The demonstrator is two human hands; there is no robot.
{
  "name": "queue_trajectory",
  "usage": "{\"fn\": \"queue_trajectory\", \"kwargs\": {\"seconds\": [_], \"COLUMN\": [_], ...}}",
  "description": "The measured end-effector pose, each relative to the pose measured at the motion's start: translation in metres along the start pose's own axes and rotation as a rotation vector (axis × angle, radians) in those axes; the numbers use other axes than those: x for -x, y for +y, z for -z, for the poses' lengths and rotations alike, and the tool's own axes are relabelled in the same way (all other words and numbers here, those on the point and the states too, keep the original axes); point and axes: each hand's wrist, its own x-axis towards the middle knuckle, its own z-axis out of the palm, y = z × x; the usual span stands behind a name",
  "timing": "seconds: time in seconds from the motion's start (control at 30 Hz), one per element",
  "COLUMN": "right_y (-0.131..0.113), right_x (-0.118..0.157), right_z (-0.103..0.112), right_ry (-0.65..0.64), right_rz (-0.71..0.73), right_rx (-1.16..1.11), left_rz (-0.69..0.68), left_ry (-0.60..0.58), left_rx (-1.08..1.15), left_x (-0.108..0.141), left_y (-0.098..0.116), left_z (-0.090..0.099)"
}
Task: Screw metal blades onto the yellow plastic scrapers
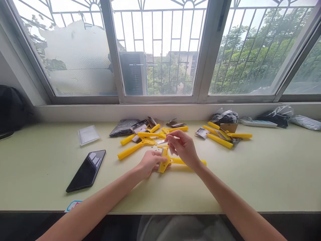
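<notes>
My left hand [150, 163] pinches the head of a yellow scraper [164, 164], my thumb lying across its upper face and my other fingers curled behind it, mostly out of my sight. The head sits between my two hands, its metal edge toward the left and its handle running right, passing beneath my right wrist so that only the end shows beyond. My right hand [184, 147] is drawn narrow, thumb and fingertips closed on a thin tool [168, 149] that stands nearly upright over the head. My fingers cover its top, and its tip is too small for me to say whether it touches the scraper. Just beyond my left fingers lie a few tiny bits [154, 148], too small to make out, and a small pale piece [161, 142] partly hidden by my right hand. Farther out, other yellow scrapers [130, 151] cross one another near some printed cards [139, 126] and a black packet [124, 128]; their overlap hides where some handles end. On the right, another group of yellow handles [219, 140] lies with brown card [228, 128]. On the left, a dark phone [86, 171] rests on the pale table [271, 174], with a clear case [88, 135] beyond it. A printed label [73, 205] at the near edge is partly covered by my left forearm.
</notes>
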Motion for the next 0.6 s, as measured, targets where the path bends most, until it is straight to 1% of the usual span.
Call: {"fn": "queue_trajectory", "kwargs": {"seconds": [0.07,0.13,0.27,0.33,0.5,0.53,0.6], "right_y": [0.0008,0.0008,-0.0023,-0.0037,-0.0031,-0.0027,-0.0022], "right_x": [-0.0003,-0.0005,-0.0005,-0.0006,-0.0012,-0.0011,-0.0007], "right_z": [-0.0005,-0.0002,0.0012,0.0007,-0.0015,-0.0013,-0.0001], "right_ry": [0.042,0.041,-0.064,-0.093,-0.003,-0.004,-0.048], "right_rz": [-0.042,-0.061,-0.009,0.011,-0.057,-0.062,-0.042], "right_rx": [-0.036,-0.065,-0.059,-0.037,-0.073,-0.083,-0.095], "left_rz": [-0.016,-0.017,0.014,0.013,-0.032,-0.030,-0.010], "left_ry": [-0.006,-0.008,0.008,0.010,-0.014,-0.016,-0.007], "left_rx": [-0.001,-0.001,0.003,0.011,-0.018,-0.019,-0.009], "left_x": [-0.0005,-0.0006,0.0001,0.0001,-0.0014,-0.0016,-0.0014], "left_y": [-0.0009,-0.0011,0.0000,-0.0002,-0.0030,-0.0031,-0.0022], "left_z": [0.0009,0.0011,-0.0003,-0.0003,0.0019,0.0020,0.0012]}}
